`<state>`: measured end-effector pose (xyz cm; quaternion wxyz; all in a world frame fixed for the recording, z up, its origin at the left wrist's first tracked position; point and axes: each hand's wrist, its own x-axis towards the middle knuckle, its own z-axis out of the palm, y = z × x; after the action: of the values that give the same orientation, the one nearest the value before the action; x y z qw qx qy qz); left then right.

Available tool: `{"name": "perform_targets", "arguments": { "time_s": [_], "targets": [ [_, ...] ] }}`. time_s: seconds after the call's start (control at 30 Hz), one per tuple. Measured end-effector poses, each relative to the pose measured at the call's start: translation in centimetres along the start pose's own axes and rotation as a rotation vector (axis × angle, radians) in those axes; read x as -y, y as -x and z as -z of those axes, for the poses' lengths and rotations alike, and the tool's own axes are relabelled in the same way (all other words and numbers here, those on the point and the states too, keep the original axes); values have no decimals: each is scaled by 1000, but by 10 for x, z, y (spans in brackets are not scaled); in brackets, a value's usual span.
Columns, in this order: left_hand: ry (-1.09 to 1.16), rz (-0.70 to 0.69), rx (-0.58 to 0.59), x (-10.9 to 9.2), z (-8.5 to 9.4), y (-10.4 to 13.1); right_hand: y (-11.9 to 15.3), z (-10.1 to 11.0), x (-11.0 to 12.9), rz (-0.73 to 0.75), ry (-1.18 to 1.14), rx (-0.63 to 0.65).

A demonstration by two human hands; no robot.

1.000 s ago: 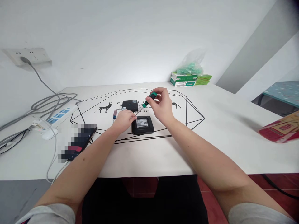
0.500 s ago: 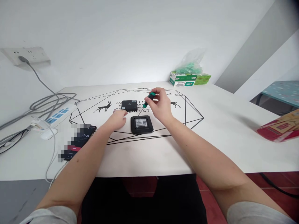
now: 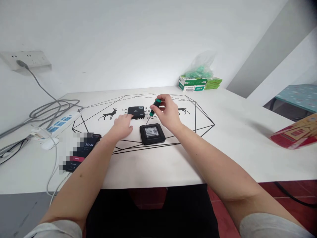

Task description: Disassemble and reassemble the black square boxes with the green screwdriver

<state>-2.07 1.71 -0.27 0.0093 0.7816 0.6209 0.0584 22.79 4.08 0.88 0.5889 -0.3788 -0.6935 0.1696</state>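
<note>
My right hand (image 3: 168,110) is closed round the green and black handle of a screwdriver (image 3: 155,107). Its thin shaft slants down to the far left edge of a square black case (image 3: 152,133), which has a white printed label in its recessed middle; whether the tip touches the case I cannot tell. My left hand (image 3: 123,126) rests palm down with its fingers out, at the near left corner of a flat black piece (image 3: 136,111) with a small sticker. Nothing shows in its grip.
On the left lie a phone (image 3: 84,148), a white power strip (image 3: 60,125) and coiled grey cables (image 3: 56,105). Green and white boxes (image 3: 193,83) under a clear plastic bag (image 3: 201,67) stand by the wall. A red and tan package (image 3: 294,134) sits at the right.
The labelled case has turned a little and shifted slightly right. My left hand has drawn back slightly, its fingers more visible. My right hand with the screwdriver has moved slightly left.
</note>
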Motion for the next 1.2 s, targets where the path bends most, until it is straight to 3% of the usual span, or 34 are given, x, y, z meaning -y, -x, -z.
{"name": "perform_targets", "arguments": {
  "time_s": [0.1, 0.27, 0.5, 0.73, 0.87, 0.93, 1.03, 1.07, 1.2],
  "targets": [
    [2, 92, 75, 17, -2, -6, 1, 0, 2, 8, 12, 16],
    [-51, 36, 73, 28, -11, -11, 2, 0, 2, 14, 21, 16],
    [-52, 10, 58, 20, -13, -12, 2, -1, 4, 26, 27, 21],
    [-64, -28, -37, 11, -17, -17, 4, -3, 2, 26, 4, 44],
    [58, -1, -69, 1, -12, -12, 4, -2, 0, 37, 4, 45],
    [208, -54, 18, -8, -8, -3, 3, -1, -1, 43, 5, 38],
    [285, -229, 329, -21, -5, 12, 3, 0, -1, 40, 15, 37],
    [270, -244, 378, -25, -5, 15, 3, 0, 0, 39, 16, 39],
    [278, -226, 406, -33, -8, 20, 4, -1, 1, 52, 13, 52]
  ]
}}
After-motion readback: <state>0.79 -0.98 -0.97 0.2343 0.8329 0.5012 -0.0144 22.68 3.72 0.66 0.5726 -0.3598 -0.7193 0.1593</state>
